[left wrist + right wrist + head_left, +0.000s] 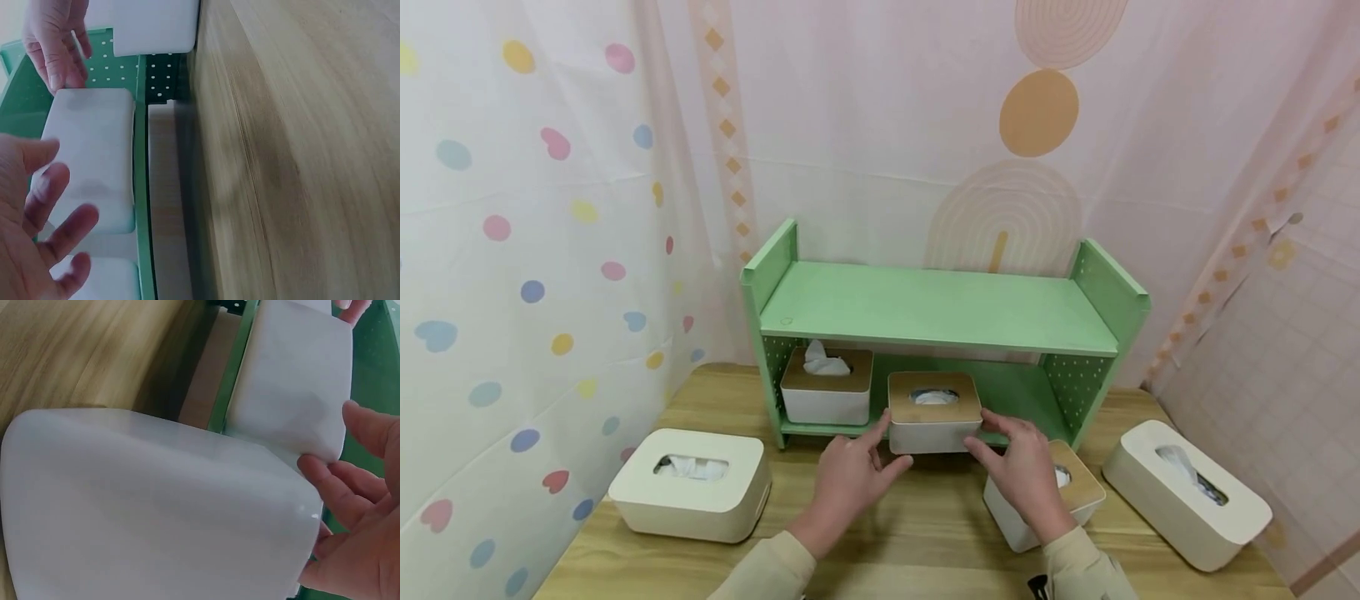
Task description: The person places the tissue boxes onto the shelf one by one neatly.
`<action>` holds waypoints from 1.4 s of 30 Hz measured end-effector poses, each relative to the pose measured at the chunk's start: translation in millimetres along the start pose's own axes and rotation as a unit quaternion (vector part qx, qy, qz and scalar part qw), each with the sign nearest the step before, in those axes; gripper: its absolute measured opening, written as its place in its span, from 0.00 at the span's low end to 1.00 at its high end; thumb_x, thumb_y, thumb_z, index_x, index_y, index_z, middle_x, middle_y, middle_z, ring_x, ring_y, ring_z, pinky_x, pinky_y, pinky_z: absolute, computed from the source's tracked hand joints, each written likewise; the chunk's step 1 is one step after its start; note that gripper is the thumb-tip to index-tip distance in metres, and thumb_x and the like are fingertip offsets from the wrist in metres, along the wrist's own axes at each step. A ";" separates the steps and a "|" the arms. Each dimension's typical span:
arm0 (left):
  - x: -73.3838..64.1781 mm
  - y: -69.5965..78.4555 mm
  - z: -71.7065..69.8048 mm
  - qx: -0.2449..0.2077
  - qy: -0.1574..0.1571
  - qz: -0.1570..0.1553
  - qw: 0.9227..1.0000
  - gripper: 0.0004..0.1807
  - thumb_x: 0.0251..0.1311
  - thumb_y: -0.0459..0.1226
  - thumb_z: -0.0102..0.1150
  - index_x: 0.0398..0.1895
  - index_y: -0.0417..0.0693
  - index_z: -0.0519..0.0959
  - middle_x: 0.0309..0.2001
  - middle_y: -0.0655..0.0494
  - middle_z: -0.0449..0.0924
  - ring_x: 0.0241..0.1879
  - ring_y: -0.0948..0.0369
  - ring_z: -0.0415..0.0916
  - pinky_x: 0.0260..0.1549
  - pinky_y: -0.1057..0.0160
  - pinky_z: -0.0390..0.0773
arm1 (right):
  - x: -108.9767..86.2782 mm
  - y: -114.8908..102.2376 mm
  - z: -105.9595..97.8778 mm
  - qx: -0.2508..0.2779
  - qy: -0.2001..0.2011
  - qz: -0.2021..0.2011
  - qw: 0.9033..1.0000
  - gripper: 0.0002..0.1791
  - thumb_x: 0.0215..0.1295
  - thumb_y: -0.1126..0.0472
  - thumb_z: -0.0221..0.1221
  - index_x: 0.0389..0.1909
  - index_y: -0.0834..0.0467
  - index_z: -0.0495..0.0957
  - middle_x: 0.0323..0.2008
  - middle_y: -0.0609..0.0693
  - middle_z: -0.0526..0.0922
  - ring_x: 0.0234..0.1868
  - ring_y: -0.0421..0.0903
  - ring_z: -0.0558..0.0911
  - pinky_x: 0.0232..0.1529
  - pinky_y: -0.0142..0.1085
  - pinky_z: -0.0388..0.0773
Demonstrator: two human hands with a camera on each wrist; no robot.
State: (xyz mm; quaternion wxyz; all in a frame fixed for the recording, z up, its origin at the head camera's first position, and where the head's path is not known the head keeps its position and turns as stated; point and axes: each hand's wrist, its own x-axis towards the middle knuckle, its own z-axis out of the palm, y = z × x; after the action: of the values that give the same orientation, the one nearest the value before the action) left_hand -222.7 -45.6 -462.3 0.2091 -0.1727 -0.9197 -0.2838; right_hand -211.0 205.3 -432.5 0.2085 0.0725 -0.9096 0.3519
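Note:
In the head view, a white tissue box with a wood-look lid [917, 437] sits at the front of the green shelf's [940, 304] lower level. At its left side is my left hand [850, 479], index fingertip by the corner, thumb held apart. My right hand [1026, 471] touches the right side with its fingertips. The left wrist view shows the left fingers [69, 234] spread and loosely bent over the box's white side. From the right wrist camera, the right fingertips [312, 467] rest at a lower corner of the box.
A matching box [827, 408] stands inside the shelf at left. Another wood-lidded box [1081, 492] is on the table [917, 533], partly behind my right hand. All-white tissue boxes stand at the left [688, 521] and right [1187, 504]. Patterned curtains [865, 125] hang behind.

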 end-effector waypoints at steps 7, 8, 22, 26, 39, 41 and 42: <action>1.2 2.7 -7.8 -0.093 -0.122 -0.032 0.988 0.57 0.66 0.64 0.67 0.85 0.39 0.56 0.17 0.70 0.76 0.16 0.72 0.69 0.21 0.69 0.72 | 0.0 -2.8 -4.2 0.046 -0.061 0.062 0.995 0.33 0.71 0.54 0.71 0.72 0.63 0.77 0.67 0.63 0.82 0.73 0.66 0.76 0.70 0.63 0.74; 2.2 2.6 -8.3 -0.105 -0.130 -0.036 0.985 0.58 0.67 0.64 0.67 0.86 0.39 0.54 0.18 0.69 0.76 0.16 0.71 0.70 0.22 0.68 0.73 | -0.2 -3.1 -4.4 0.053 -0.067 0.067 0.994 0.33 0.71 0.54 0.71 0.73 0.63 0.76 0.68 0.63 0.82 0.74 0.65 0.75 0.71 0.63 0.74; -4.6 4.9 -8.7 -0.028 -0.076 0.018 0.997 0.51 0.67 0.57 0.71 0.83 0.36 0.61 0.19 0.74 0.76 0.21 0.75 0.69 0.46 0.54 0.82 | -11.0 -3.9 -7.5 0.055 -0.061 0.016 0.997 0.40 0.75 0.52 0.67 0.80 0.62 0.64 0.71 0.58 0.80 0.74 0.64 0.71 0.65 0.63 0.77; -5.8 5.8 -7.3 -0.018 -0.067 0.018 0.997 0.50 0.66 0.55 0.73 0.82 0.38 0.63 0.19 0.75 0.76 0.21 0.76 0.69 0.52 0.48 0.80 | -14.3 -2.5 -7.4 0.041 -0.057 -0.014 0.997 0.42 0.75 0.50 0.67 0.81 0.63 0.63 0.73 0.57 0.79 0.75 0.65 0.70 0.67 0.64 0.76; 0.4 -0.9 -3.9 -0.029 -0.077 0.004 0.997 0.53 0.66 0.56 0.72 0.85 0.41 0.59 0.20 0.74 0.78 0.22 0.75 0.70 0.49 0.52 0.82 | -10.3 -0.5 -6.1 0.013 -0.073 -0.025 0.997 0.44 0.74 0.50 0.68 0.82 0.62 0.61 0.74 0.57 0.77 0.73 0.63 0.73 0.47 0.45 0.88; 1.8 -1.5 -3.4 -0.030 -0.082 0.005 0.996 0.53 0.67 0.56 0.72 0.85 0.41 0.58 0.20 0.74 0.78 0.21 0.76 0.70 0.46 0.55 0.83 | -8.9 0.1 -5.6 0.007 -0.073 -0.028 0.997 0.44 0.74 0.50 0.68 0.82 0.62 0.61 0.74 0.58 0.77 0.73 0.64 0.72 0.49 0.46 0.87; 2.5 -1.9 -3.0 -0.031 -0.086 0.004 0.996 0.53 0.67 0.56 0.72 0.85 0.41 0.57 0.19 0.74 0.78 0.20 0.76 0.69 0.44 0.57 0.83 | -8.2 0.5 -5.3 0.004 -0.073 -0.029 0.997 0.44 0.74 0.50 0.68 0.82 0.63 0.61 0.74 0.58 0.77 0.74 0.65 0.72 0.51 0.49 0.87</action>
State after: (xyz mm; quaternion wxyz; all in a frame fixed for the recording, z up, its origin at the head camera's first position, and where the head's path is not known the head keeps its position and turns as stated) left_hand -224.8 -48.4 -459.7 0.1251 -0.2070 -0.9241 -0.2958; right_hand -202.0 209.1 -432.8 0.1510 0.1256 -0.9185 0.3431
